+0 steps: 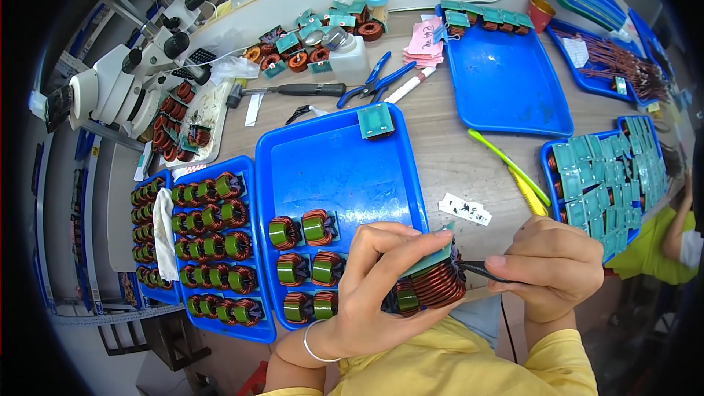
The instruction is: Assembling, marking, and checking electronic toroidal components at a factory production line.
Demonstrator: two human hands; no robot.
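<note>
My left hand [374,297] is closed round a copper-wound toroidal coil [440,284] with a green circuit board on it. The coil is tilted, and its board edge lies under my thumb and forefinger. Pinched in my right hand [554,268] is a slim black tool, probably tweezers [484,271]. Its tip reaches the right side of the coil, where the exact contact is too small to make out. Left of my hands, a blue tray [337,161] holds several similar coils [317,227] with green bands, and one green board [375,122] lies at its far edge.
Fuller blue trays of coils [220,246] stand at the left, and one of green boards [598,176] at the right. Another blue tray [506,88] lies farther back. Pliers [376,82], a screwdriver [308,89], a green-yellow brush [513,169] and a microscope [117,88] are also around.
</note>
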